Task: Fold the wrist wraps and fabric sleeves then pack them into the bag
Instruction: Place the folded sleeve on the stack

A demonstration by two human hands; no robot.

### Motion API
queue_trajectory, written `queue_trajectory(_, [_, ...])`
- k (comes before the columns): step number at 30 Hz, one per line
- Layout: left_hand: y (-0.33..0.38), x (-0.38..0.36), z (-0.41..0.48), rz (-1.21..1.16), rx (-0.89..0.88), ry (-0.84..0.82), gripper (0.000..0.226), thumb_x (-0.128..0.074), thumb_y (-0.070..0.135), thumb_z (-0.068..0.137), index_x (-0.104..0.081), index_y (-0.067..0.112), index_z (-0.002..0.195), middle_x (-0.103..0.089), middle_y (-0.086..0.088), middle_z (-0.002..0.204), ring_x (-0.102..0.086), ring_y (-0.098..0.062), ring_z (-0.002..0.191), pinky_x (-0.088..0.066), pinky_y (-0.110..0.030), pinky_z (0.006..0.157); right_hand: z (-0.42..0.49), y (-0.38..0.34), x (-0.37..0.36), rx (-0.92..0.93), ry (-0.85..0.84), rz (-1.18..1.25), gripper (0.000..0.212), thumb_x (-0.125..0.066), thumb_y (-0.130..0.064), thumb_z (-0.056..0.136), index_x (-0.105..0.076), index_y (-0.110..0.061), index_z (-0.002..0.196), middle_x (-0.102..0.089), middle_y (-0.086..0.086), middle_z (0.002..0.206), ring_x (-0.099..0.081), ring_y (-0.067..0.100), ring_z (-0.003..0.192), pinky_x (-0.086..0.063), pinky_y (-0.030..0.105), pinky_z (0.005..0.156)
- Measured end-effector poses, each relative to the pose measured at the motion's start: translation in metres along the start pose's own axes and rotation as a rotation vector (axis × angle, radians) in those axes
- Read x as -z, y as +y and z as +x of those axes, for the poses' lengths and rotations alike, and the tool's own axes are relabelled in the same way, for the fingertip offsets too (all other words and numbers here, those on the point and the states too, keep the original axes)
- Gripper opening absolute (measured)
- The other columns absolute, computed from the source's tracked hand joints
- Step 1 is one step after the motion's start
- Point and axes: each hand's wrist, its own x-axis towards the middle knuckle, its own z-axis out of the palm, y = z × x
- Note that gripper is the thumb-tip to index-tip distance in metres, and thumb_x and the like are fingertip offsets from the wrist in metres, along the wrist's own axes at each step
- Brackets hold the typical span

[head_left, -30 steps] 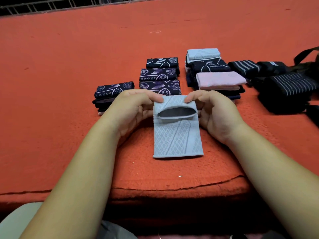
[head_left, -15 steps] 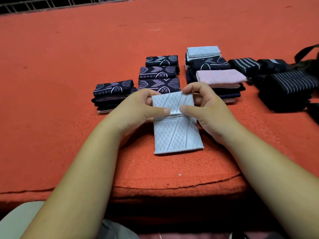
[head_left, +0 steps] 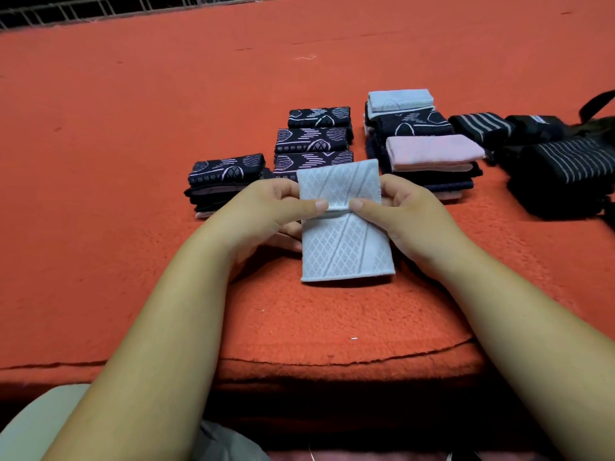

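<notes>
Pale-blue knit sleeve (head_left: pixel 346 241) is pinched along its crease by both hands: the left hand (head_left: pixel 266 211) and the right hand (head_left: pixel 409 214) each press a thumb onto the front of the fold, with fingers curled behind it. The upper half stands raised while the lower half lies flat on the orange felt mat (head_left: pixel 166 128), near its front edge. The knit looks springy, so if either thumb lifts before the flap is pressed down, the fold will likely open again. The raised half also looks slightly skewed, so its edges may land uneven. Just beyond the flap sits a dark patterned stack (head_left: pixel 312 161), and the pink-topped pile (head_left: pixel 432 149) is close beside the right knuckles; a careless sweep could topple either. The striped wrist wraps (head_left: pixel 565 164) and the bag strap (head_left: pixel 599 101) lie well apart, at the far right.
</notes>
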Motion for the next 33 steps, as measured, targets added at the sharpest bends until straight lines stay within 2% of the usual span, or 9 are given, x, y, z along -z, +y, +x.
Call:
queue_trajectory(8, [-0.006,0.003,0.007,-0.213,-0.084,-0.007,0.039,-0.072,-0.003,0.093,-0.069,0.011,0.129,-0.074,-0.021,0.125,-0.072,-0.036,0.119,-0.058,-0.047,0.104,-0.001,-0.008,0.002,-0.003,0.021,0.041,0.037,-0.062,-0.001,0.1,-0.073,-0.022,0.128,-0.08,0.009,0.115,-0.077,0.022,0.095,-0.06,0.029,0.072])
queue_trajectory(10, [-0.007,0.002,0.009,-0.309,-0.065,-0.041,0.041,-0.068,-0.007,0.093,-0.069,0.01,0.13,-0.075,-0.02,0.123,-0.074,-0.034,0.113,-0.06,-0.041,0.099,0.0,-0.007,0.002,0.009,0.045,0.068,0.038,-0.064,-0.005,0.096,-0.075,-0.026,0.126,-0.078,0.016,0.117,-0.075,0.031,0.096,-0.059,0.04,0.083])
queue_trajectory(13, [-0.009,0.001,0.012,-0.395,-0.045,-0.068,0.042,-0.064,-0.011,0.093,-0.069,0.008,0.129,-0.075,-0.018,0.117,-0.074,-0.028,0.102,-0.062,-0.034,0.089,0.001,-0.008,0.0,0.013,0.079,0.071,0.033,-0.066,-0.007,0.097,-0.077,-0.024,0.123,-0.076,0.019,0.1,-0.067,0.023,0.074,-0.053,0.033,0.072])
queue_trajectory(16, [-0.007,-0.001,0.013,-0.461,-0.026,-0.057,0.043,-0.059,-0.013,0.093,-0.066,0.005,0.132,-0.075,-0.016,0.116,-0.075,-0.027,0.1,-0.063,-0.036,0.087,0.0,-0.007,0.0,0.021,0.05,0.148,0.031,-0.066,-0.008,0.1,-0.077,-0.024,0.124,-0.073,0.029,0.121,-0.074,0.039,0.102,-0.056,0.05,0.093])
queue_trajectory(18, [-0.005,-0.001,0.013,-0.492,-0.023,-0.042,0.04,-0.057,-0.012,0.094,-0.066,0.003,0.129,-0.073,-0.015,0.113,-0.074,-0.026,0.098,-0.064,-0.036,0.083,0.001,-0.008,-0.001,0.015,0.07,0.191,0.034,-0.063,-0.003,0.101,-0.079,-0.026,0.12,-0.074,0.024,0.122,-0.073,0.036,0.107,-0.054,0.051,0.1])
queue_trajectory(23, [-0.001,-0.001,0.011,-0.543,0.025,-0.024,0.037,-0.04,-0.006,0.093,-0.072,0.009,0.106,-0.073,-0.018,0.112,-0.071,-0.026,0.098,-0.061,-0.038,0.096,-0.001,-0.016,-0.003,-0.047,0.056,0.271,0.033,-0.059,0.002,0.099,-0.08,-0.023,0.097,-0.077,0.015,0.101,-0.068,0.029,0.09,-0.053,0.037,0.078])
queue_trajectory(26, [0.002,0.0,0.009,-0.571,0.075,-0.101,0.021,-0.046,0.016,0.103,-0.065,0.012,0.113,-0.074,-0.023,0.119,-0.074,-0.037,0.103,-0.062,-0.048,0.093,-0.002,-0.02,-0.003,-0.068,0.073,0.312,0.039,-0.044,0.011,0.095,-0.075,-0.013,0.093,-0.078,0.013,0.095,-0.074,0.023,0.083,-0.06,0.03,0.07])
queue_trajectory(29, [0.0,0.002,0.007,-0.365,0.101,-0.152,0.039,-0.061,0.039,0.102,-0.066,0.01,0.126,-0.076,-0.019,0.119,-0.075,-0.033,0.101,-0.062,-0.049,0.091,-0.004,-0.022,-0.003,-0.069,0.045,0.353,0.04,-0.034,0.007,0.09,-0.072,-0.004,0.097,-0.077,0.015,0.093,-0.073,0.023,0.082,-0.06,0.029,0.072])
queue_trajectory(33, [-0.003,-0.003,0.002,-0.257,0.053,-0.111,0.038,-0.074,0.012,0.094,-0.064,-0.002,0.128,-0.073,-0.016,0.106,-0.07,-0.03,0.091,-0.062,-0.041,0.076,-0.003,-0.017,-0.002,-0.044,0.045,0.185,0.018,-0.06,-0.019,0.09,-0.076,-0.016,0.097,-0.07,0.009,0.09,-0.063,0.029,0.079,-0.05,0.041,0.077])
